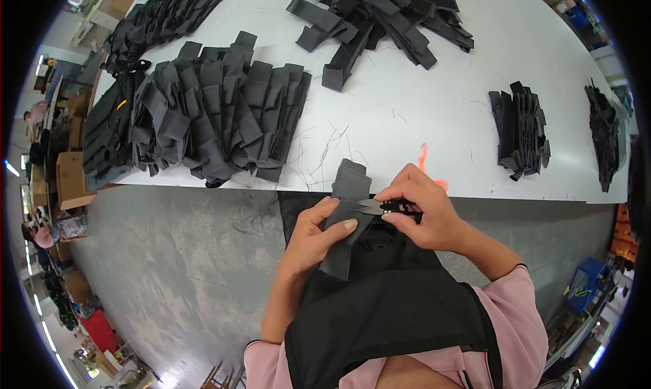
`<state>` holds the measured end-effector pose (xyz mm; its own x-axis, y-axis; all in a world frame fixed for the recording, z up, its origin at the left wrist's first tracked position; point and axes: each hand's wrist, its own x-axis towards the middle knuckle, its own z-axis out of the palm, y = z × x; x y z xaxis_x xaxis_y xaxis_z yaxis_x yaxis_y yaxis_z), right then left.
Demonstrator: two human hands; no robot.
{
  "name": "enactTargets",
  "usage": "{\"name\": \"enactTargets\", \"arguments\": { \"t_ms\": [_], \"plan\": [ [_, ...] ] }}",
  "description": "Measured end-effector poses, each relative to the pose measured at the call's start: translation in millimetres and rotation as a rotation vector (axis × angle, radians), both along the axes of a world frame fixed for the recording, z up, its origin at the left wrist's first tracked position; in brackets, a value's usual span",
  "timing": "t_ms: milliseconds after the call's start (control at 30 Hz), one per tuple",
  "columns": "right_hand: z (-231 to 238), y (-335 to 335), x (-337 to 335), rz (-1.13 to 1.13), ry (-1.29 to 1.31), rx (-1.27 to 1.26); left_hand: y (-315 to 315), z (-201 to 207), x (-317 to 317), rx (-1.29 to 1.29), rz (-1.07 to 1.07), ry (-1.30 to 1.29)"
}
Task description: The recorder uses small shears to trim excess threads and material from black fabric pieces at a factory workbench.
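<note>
Black apron (393, 314) over my pink shirt (508, 301) nearest. Dark grey fabric strip (352, 179), matte, flat, layered, just beyond it at the white surface's (434, 114) near edge. My left hand (317, 233) pinches the strip, thumb on top; my right hand (424, 209) grips black-handled snips (388, 206), blades at the strip. Cardboard box (71, 175) far left, blue crate (586, 280) right; I can't tell their contents.

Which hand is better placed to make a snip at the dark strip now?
Probably the right hand: it holds the small snips, blades at the dark strip, while the left hand grips that strip.
</note>
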<state>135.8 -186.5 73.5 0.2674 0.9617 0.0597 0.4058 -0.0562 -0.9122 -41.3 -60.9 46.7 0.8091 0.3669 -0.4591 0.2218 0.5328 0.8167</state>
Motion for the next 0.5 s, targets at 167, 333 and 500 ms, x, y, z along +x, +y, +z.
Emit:
{"name": "enactTargets", "arguments": {
  "t_ms": [167,333,500],
  "plan": [
    [-3.4,-1.8,-10.8,-0.064,0.028,0.029,-11.1,1.8,7.1,0.106,0.063,-0.010],
    [-2.9,-2.5,-10.1,-0.069,-0.091,0.055,-13.6,0.1,7.5,0.078,0.081,-0.019],
    [-3.4,-1.9,-5.1,-0.033,-0.250,0.109,-11.5,3.1,7.6,0.009,0.054,-0.025]
  ]
}}
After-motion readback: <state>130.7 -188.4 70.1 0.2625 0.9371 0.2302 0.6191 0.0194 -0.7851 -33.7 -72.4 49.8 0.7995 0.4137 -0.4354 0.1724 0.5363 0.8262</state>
